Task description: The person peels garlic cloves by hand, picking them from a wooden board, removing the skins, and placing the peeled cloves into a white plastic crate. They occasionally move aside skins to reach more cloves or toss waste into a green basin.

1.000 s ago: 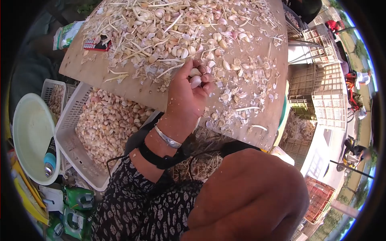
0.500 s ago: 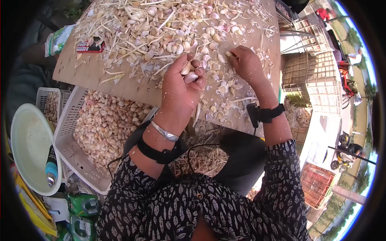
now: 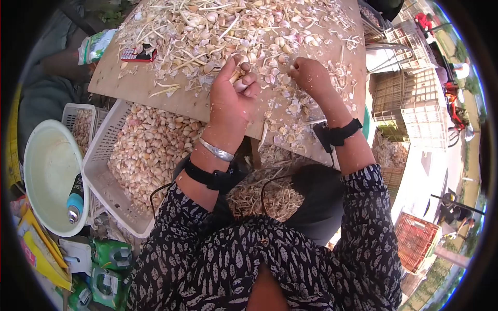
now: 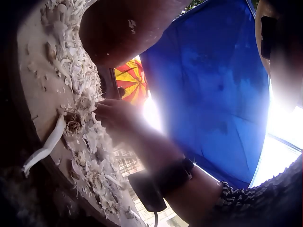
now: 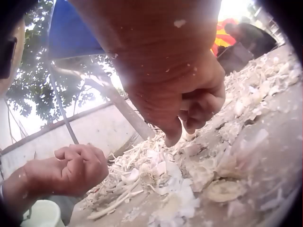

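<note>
Garlic cloves (image 3: pixel 239 85) are held in the curled fingers of the left hand (image 3: pixel 230 99); over the table (image 3: pixel 122 87), a pale piece (image 5: pixel 188 103) is pinched by the right hand (image 3: pixel 313 79).

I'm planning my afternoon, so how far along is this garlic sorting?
Partway, I'd judge. The heap of loose cloves in the white crate looks done. The left hand holds a few more cloves; the right hand is curled at the table, its hold unclear. Left to do: scattered cloves among skins and stalks.
</note>
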Available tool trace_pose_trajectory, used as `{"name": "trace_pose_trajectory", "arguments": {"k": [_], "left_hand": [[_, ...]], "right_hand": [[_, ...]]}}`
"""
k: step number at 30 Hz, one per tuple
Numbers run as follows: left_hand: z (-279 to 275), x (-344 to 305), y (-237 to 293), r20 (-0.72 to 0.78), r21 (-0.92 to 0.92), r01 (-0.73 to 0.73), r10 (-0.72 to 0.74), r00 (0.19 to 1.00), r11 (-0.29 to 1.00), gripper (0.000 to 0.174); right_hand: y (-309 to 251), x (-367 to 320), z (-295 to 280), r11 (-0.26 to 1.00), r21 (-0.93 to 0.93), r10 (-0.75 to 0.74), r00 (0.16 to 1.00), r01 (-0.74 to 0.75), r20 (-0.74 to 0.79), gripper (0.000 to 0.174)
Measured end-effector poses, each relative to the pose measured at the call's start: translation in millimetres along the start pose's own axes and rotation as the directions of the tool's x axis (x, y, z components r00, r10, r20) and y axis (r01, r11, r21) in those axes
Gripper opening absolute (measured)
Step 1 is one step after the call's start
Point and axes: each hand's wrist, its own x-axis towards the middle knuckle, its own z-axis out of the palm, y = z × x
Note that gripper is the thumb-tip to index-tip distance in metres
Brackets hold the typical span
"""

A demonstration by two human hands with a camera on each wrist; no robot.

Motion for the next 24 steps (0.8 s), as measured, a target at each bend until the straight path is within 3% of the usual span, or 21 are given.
{"name": "trace_pose_trajectory", "arguments": {"k": [2,4,5,6,7,8,9,10,11,12,13,15,16,17,18,19,20,21,23,24], "left_hand": [[11,-21,31,0.065,0.11,-0.138,0.132,0.989,0.984,0.01],[12,-53,69,0.156,0.335,-0.338,0.302,0.941,0.88,0.012],[9,-70,90,0.211,0.459,-0.435,0.381,0.9,0.774,0.014],[0,-85,114,0.224,0.68,-0.467,0.446,0.867,0.565,0.018],[-10,-96,139,0.264,0.839,-0.45,0.494,0.828,0.307,0.022],[-24,-100,158,0.337,0.94,-0.306,0.537,0.774,-0.15,0.025],[-41,-101,183,0.689,0.528,-0.182,0.293,0.663,-0.83,0.027],[-37,-99,178,0.696,0.523,-0.194,0.285,0.66,-0.83,0.027],[-33,-97,175,0.755,0.447,-0.187,0.257,0.603,-0.875,0.025],[-29,-96,173,0.806,0.37,-0.17,0.224,0.547,-0.914,0.023],[-15,-86,152,0.597,0.74,-0.263,0.424,0.681,-0.619,0.021],[17,-62,97,0.43,0.893,-0.338,0.341,0.836,-0.297,0.019],[25,-42,75,0.432,0.874,-0.344,0.226,0.873,-0.343,0.017],[31,-22,53,0.421,0.851,-0.335,0.144,0.895,-0.404,0.017],[29,0,36,0.491,0.776,-0.42,0.032,0.871,-0.47,0.018],[28,22,19,0.533,0.663,-0.454,-0.05,0.844,-0.596,0.019],[26,41,5,0.558,0.527,-0.485,-0.146,0.817,-0.698,0.02],[21,56,-6,0.555,0.526,-0.483,-0.148,0.818,-0.7,0.02],[14,78,-27,0.594,0.253,-0.519,-0.293,0.749,-0.816,0.015],[10,82,-34,0.586,0.259,-0.526,-0.301,0.753,-0.81,0.015]], "right_hand": [[3,6,-2,0.985,-0.167,-0.05,0.998,0.053,0.024,0.026],[15,2,-1,0.99,-0.137,0.023,1.0,-0.026,-0.019,0.026],[21,-6,-9,0.969,0.216,0.121,0.993,-0.12,0.007,0.025],[23,-17,-16,0.817,0.538,0.204,0.977,-0.207,0.067,0.024],[20,-33,-26,0.569,0.775,0.235,0.957,-0.276,0.169,0.021],[20,-50,-32,0.564,0.779,0.249,0.956,-0.274,0.157,0.021],[16,-68,-39,0.318,0.932,0.146,0.98,-0.173,0.132,0.02],[11,-85,-45,0.034,0.997,0.043,0.996,-0.076,0.074,0.019],[5,-98,-51,0.034,0.997,0.044,0.997,-0.068,0.066,0.019],[-2,-112,-58,-0.055,0.998,0.008,1.0,-0.019,0.019,0.02],[-10,-126,-66,-0.143,0.989,-0.028,0.999,0.024,-0.028,0.021],[-38,-163,-96,-0.17,0.973,-0.163,0.97,0.153,-0.181,0.022],[-51,-174,-103,-0.215,0.904,-0.327,0.845,0.37,-0.424,0.02],[-63,-179,-110,-0.303,0.778,-0.457,0.633,0.55,-0.625,0.017],[-73,-179,-128,-0.483,0.817,-0.67,0.468,0.316,-0.577,0.019],[-79,-200,-152,-0.361,0.896,-0.726,0.525,0.258,-0.444,0.019],[-93,-198,-142,-0.55,0.752,-0.628,0.414,0.363,-0.659,0.02],[-93,-200,-140,-0.553,0.75,-0.625,0.415,0.362,-0.661,0.02],[-91,-209,-141,-0.552,0.735,-0.559,0.48,0.394,-0.677,0.016],[-91,-217,-142,-0.55,0.73,-0.52,0.517,0.405,-0.679,0.015]]}}
